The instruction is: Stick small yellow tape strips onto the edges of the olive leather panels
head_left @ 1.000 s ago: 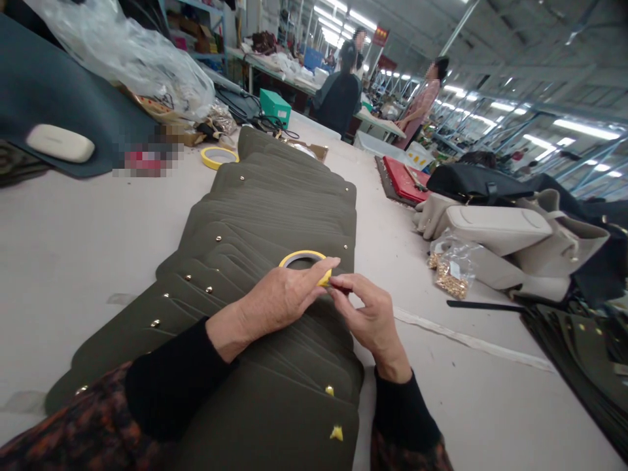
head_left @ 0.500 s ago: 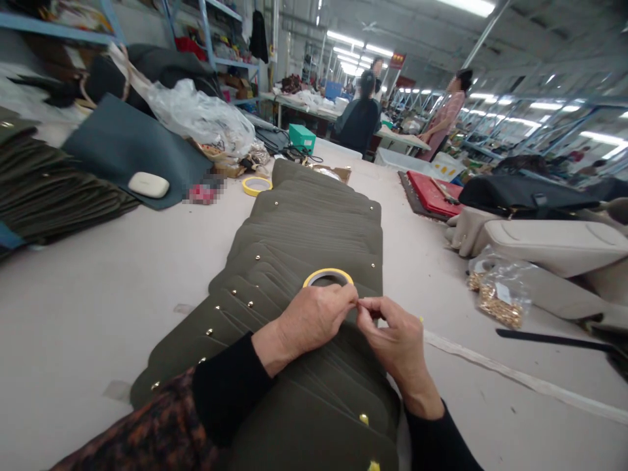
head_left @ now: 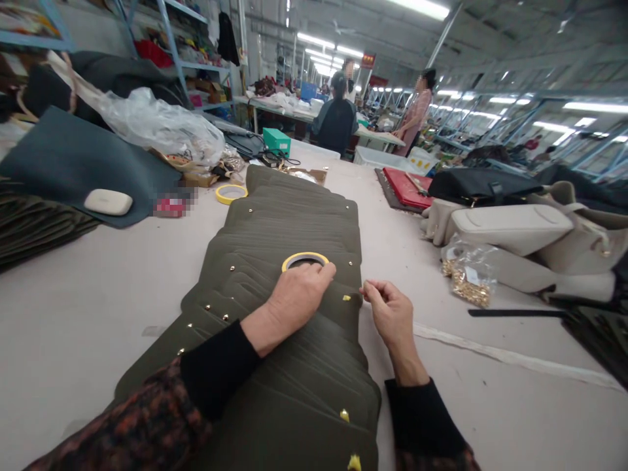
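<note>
Overlapping dark olive panels [head_left: 289, 222] with small gold studs run down the middle of the table. My left hand [head_left: 305, 291] is over them, its fingers closed on the near rim of a yellow tape roll [head_left: 305, 256]. Just past the panels' right edge is my right hand [head_left: 390, 307], thumb and fingers pinched together; anything between them is too small to make out. A yellow tape piece [head_left: 347, 298] sits on a panel between my hands. Two more yellow bits show on the lower right panels.
A second yellow roll [head_left: 231, 193] lies behind on the left, near a white case [head_left: 108, 202] on a dark sheet. At right are beige bags [head_left: 510, 227], a bag of gold hardware [head_left: 471, 281] and a black strip [head_left: 517, 313]. Several people are in the background.
My hands have moved apart, and a yellow tape piece now shows on the panel between them. The whole view has shifted, with the scene further left in the picture.
</note>
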Demonstrator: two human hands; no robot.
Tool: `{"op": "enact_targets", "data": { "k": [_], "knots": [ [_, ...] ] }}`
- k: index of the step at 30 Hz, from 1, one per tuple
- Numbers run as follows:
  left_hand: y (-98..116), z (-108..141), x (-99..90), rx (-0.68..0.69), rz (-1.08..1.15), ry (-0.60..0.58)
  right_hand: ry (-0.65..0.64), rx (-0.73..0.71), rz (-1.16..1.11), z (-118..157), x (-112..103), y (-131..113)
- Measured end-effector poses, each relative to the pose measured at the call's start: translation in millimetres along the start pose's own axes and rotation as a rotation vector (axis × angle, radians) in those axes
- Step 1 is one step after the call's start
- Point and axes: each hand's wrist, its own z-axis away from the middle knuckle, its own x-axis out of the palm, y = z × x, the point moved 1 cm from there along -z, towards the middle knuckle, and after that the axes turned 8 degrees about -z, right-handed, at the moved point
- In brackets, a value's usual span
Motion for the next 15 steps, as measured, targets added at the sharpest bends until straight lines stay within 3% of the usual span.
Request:
{"op": "enact_targets", "data": {
  "k": [3,8,15],
  "knots": [
    [-4.8,-6.7,13.6,0.043,-0.035,-0.040,-0.058,-0.057,0.145,-0.5,1.2,2.2],
    [-1.7,-9.0,24.3,0.070,0.049,0.009,-0.065,-0.086,0.229,-3.7,4.8,7.6],
    [-4.4,-9.8,23.2,0.055,0.182,-0.024,-0.128,0.111,-0.069,-3.2,4.2,8.5]
  ]
}}
